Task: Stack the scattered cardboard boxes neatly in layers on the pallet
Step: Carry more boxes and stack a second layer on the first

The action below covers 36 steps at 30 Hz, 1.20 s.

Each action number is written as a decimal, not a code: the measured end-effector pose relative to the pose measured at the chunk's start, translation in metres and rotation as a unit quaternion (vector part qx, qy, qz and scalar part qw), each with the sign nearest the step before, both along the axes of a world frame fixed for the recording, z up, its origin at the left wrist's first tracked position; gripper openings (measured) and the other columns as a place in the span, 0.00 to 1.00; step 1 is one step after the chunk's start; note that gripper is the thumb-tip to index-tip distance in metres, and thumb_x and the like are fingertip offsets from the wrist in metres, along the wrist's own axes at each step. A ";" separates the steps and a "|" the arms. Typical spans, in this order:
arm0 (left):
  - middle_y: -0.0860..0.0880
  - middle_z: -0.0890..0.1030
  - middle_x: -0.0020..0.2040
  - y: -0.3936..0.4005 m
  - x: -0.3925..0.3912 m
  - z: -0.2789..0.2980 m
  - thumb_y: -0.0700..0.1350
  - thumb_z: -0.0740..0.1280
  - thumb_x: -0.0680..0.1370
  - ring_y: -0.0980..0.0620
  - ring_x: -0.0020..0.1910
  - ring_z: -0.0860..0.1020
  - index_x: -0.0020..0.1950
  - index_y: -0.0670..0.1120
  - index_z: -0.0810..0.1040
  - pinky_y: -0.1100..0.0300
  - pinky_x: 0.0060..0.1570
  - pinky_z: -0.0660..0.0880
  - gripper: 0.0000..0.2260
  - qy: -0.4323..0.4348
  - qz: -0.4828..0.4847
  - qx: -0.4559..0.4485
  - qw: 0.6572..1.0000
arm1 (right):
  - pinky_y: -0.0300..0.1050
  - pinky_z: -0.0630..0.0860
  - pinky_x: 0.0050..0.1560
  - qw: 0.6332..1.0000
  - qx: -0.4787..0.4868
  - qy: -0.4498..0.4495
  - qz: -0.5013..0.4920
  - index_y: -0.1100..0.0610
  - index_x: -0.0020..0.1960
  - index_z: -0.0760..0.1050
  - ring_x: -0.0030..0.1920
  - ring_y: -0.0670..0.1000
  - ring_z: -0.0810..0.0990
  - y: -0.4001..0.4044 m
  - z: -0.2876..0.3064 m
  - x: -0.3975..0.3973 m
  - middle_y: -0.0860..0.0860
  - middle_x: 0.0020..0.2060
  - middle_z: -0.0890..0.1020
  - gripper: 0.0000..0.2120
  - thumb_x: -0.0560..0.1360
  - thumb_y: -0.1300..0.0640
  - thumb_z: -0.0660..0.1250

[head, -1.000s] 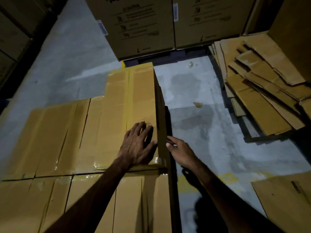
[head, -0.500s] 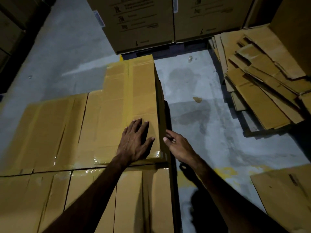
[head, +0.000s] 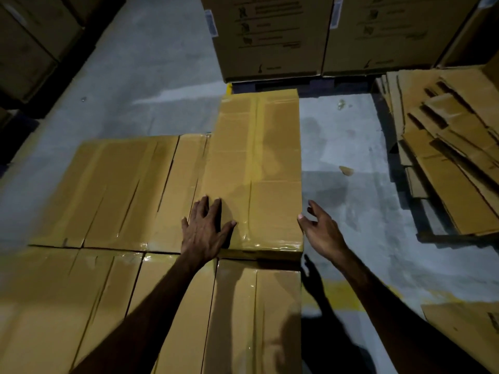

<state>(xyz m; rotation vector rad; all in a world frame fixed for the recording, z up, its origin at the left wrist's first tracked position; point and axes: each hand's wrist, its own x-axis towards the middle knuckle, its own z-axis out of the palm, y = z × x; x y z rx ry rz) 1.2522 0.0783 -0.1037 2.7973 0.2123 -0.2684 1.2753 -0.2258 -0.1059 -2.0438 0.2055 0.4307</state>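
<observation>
A long taped cardboard box (head: 259,163) lies on top of a layer of similar taped boxes (head: 113,184), along the stack's right edge. Its far end juts past the boxes beside it. My left hand (head: 206,229) rests flat on its near left part, fingers spread. My right hand (head: 321,229) hovers just off the box's right side near its near corner, fingers relaxed and holding nothing. More boxes of the layer (head: 243,314) lie nearest to me. The pallet under the stack is hidden.
Large printed cartons (head: 272,36) stand on a dark pallet at the back. Flattened cardboard sheets (head: 442,147) are piled on the right, another sheet (head: 469,327) at lower right. Grey concrete floor (head: 351,157) with a yellow mark lies right of the stack. More cartons (head: 29,44) stand at the far left.
My left hand slid leftwards across the top box. My right hand came off the box's right edge and opened. The view shifted so the box top shows squarer.
</observation>
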 end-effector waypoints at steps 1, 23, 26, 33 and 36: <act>0.45 0.53 0.86 0.001 -0.001 -0.001 0.77 0.56 0.77 0.40 0.83 0.54 0.84 0.56 0.58 0.27 0.76 0.58 0.41 0.000 0.012 -0.019 1.000 | 0.47 0.71 0.64 1.000 -0.009 0.000 0.012 0.51 0.81 0.65 0.69 0.57 0.78 0.002 -0.002 -0.003 0.52 0.73 0.76 0.25 0.86 0.50 0.63; 0.41 0.64 0.82 0.065 -0.100 0.041 0.64 0.68 0.81 0.41 0.81 0.63 0.84 0.47 0.63 0.44 0.77 0.65 0.37 0.000 0.100 -0.211 0.972 | 0.52 0.67 0.73 0.983 -0.174 -0.012 0.058 0.58 0.84 0.58 0.76 0.60 0.69 0.026 0.067 -0.086 0.57 0.78 0.69 0.32 0.85 0.51 0.65; 0.43 0.70 0.79 0.085 -0.147 0.075 0.60 0.70 0.81 0.45 0.78 0.68 0.82 0.45 0.66 0.53 0.74 0.65 0.35 -0.013 0.133 -0.286 0.949 | 0.50 0.64 0.75 0.986 -0.160 -0.039 0.023 0.57 0.83 0.61 0.78 0.58 0.67 0.055 0.103 -0.132 0.56 0.79 0.68 0.30 0.85 0.50 0.65; 0.48 0.71 0.79 0.128 -0.256 0.161 0.57 0.71 0.81 0.47 0.76 0.70 0.82 0.52 0.67 0.41 0.74 0.71 0.30 -0.019 0.136 -0.393 0.909 | 0.55 0.69 0.76 0.993 -0.036 -0.045 -0.103 0.55 0.81 0.66 0.75 0.53 0.72 0.160 0.194 -0.265 0.51 0.77 0.72 0.28 0.84 0.54 0.68; 0.50 0.72 0.79 0.142 -0.301 0.195 0.55 0.71 0.81 0.49 0.74 0.72 0.81 0.52 0.68 0.42 0.72 0.73 0.30 -0.021 0.130 -0.421 0.898 | 0.50 0.71 0.73 0.991 -0.015 -0.045 -0.123 0.57 0.81 0.67 0.73 0.52 0.74 0.197 0.228 -0.322 0.52 0.76 0.74 0.27 0.83 0.56 0.68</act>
